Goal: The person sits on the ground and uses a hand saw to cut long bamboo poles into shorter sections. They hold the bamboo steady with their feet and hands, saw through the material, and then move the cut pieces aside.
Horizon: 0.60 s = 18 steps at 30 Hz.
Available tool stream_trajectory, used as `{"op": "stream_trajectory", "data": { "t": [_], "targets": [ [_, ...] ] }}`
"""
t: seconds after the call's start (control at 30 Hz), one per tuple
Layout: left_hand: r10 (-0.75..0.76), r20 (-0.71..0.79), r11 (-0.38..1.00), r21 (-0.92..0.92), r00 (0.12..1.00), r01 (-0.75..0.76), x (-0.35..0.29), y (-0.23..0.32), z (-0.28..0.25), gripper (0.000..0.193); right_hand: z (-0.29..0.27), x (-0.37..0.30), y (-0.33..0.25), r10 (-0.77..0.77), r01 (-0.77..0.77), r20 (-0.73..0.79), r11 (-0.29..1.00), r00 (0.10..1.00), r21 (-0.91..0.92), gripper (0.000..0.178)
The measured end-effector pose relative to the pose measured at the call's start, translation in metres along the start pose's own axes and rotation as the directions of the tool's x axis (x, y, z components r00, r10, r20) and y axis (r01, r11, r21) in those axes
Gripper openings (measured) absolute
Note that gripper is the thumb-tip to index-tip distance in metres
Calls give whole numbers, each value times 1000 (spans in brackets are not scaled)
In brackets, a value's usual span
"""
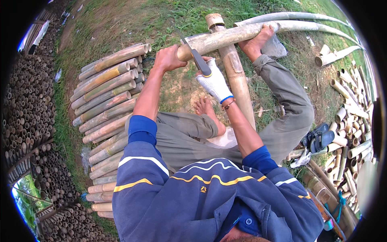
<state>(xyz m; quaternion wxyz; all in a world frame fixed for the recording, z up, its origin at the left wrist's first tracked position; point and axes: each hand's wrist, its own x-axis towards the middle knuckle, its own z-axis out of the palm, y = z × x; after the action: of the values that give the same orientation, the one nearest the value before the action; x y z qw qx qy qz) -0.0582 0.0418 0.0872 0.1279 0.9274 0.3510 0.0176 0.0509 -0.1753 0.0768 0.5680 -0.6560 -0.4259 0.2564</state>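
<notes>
A long bamboo pole (225,39) lies across a thick bamboo support (238,80) in front of me. Bare, my left hand (168,59) is wrapped round the pole's near left end. My right hand (215,80), in a white knitted glove with a blue cuff, grips the dark handle of a handsaw (197,59). The saw's thin blade points up and to the left, crossing the pole close to my left hand; how deep its teeth sit cannot be seen. My bare foot (258,42) presses on the pole to the right of the support.
Cut bamboo lengths (109,105) lie in a row on the left, beside a large stack of bamboo (28,97). Short offcuts (350,121) are heaped on the right near dark sandals (320,137). Another long pole (294,16) lies beyond mine. A grey stone (275,47) sits by my foot.
</notes>
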Motion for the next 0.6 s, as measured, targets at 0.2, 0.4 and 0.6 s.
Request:
{"op": "stream_trajectory", "data": {
  "t": [0.2,0.4,0.6],
  "targets": [
    [-44,40,999,1,998,44,-15,-12,-1,72,-84,-209,-49,231,-216,93,965,968,-148,68],
    [-63,3,998,-20,998,63,-8,3,1,73,-68,-152,-29,195,-191,50,978,979,-84,64],
    [-63,6,998,-10,998,64,-7,9,-5,79,-5,-40,7,29,-29,-31,999,999,20,62]
  ]
}}
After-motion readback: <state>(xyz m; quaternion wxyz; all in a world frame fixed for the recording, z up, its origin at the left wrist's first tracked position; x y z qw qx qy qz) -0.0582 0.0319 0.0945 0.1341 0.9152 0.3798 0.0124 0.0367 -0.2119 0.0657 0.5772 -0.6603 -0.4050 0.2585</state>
